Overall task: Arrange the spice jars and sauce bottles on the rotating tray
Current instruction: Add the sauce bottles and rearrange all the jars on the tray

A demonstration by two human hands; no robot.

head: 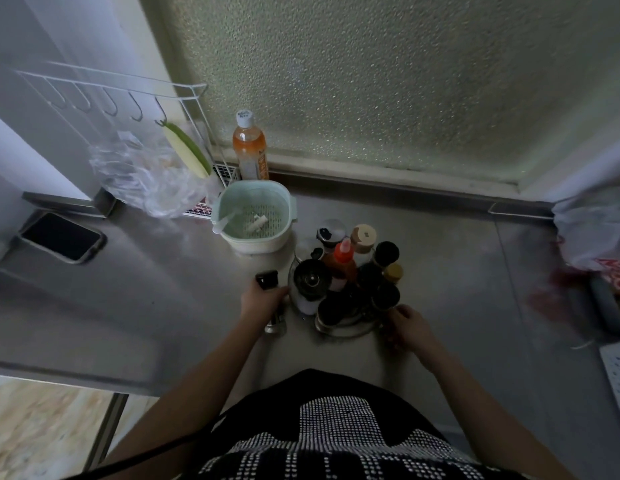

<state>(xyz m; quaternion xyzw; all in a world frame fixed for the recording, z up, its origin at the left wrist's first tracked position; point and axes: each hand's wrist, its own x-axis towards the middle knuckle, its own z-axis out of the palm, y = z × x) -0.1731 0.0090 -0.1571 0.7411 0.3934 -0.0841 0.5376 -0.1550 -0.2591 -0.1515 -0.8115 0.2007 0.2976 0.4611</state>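
Note:
A round metal rotating tray point(350, 330) sits on the steel counter, crowded with several jars and bottles. Among them are a red sauce bottle point(343, 261), a wooden-capped jar point(364, 237), a black-lidded jar point(386, 253) and a big jar with a dark lid point(310, 280). My left hand point(261, 301) grips a black-capped bottle point(267, 280) standing just left of the tray. My right hand point(407, 325) holds a small dark jar at the tray's right front rim; its fingers are blurred.
A pale green colander basket point(254, 216) stands behind the tray, an orange drink bottle point(249, 147) behind that by the frosted window. A phone point(61, 237) lies at the left. Plastic bags sit at far left and far right. The counter edge runs at lower left.

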